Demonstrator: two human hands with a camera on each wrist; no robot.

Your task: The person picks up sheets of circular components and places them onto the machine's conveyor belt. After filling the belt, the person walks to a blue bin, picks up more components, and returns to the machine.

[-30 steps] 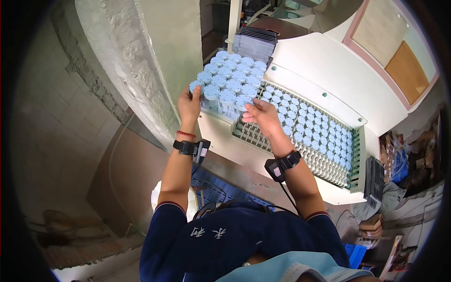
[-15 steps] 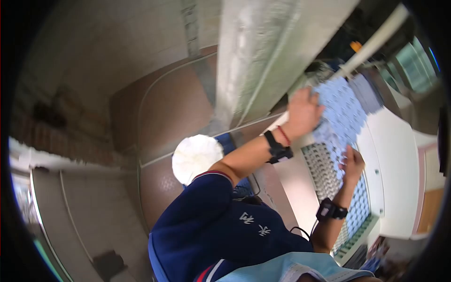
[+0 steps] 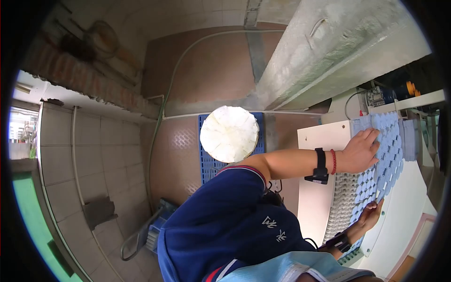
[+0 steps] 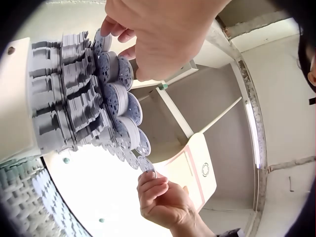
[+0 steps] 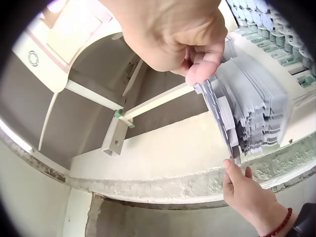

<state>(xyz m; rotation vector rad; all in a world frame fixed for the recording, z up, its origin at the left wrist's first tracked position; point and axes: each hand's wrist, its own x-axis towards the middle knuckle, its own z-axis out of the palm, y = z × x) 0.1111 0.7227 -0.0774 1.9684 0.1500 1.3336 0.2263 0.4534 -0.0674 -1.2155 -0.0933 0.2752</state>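
Note:
A sheet of light blue round discs with small holes [image 3: 390, 145] lies over a thick stack of grey-blue layers [image 4: 74, 94] at the machine's end. At one edge my left hand [image 3: 359, 152] holds the sheet, thumb and fingers around its rim in the right wrist view. My right hand [image 3: 371, 216] pinches the end disc at the opposite edge, fingertips curled on it in the left wrist view. From the right wrist camera the sheet [image 5: 219, 118] appears nearly edge-on, beside the stack.
Rows of smaller blue discs [image 3: 364, 188] sit in a rack beside grey-white pegs [image 3: 343, 207]. Behind the sheet stands a pile of grey plates [image 3: 409, 138]. A concrete pillar [image 3: 347, 56] rises nearby. A round white-topped seat [image 3: 229, 134] stands on a blue plastic pallet [image 3: 205, 164].
The head view has swung left, so the machine and discs have shifted to the right and the seat and floor have appeared. Both hands stay at the edges of the disc sheet.

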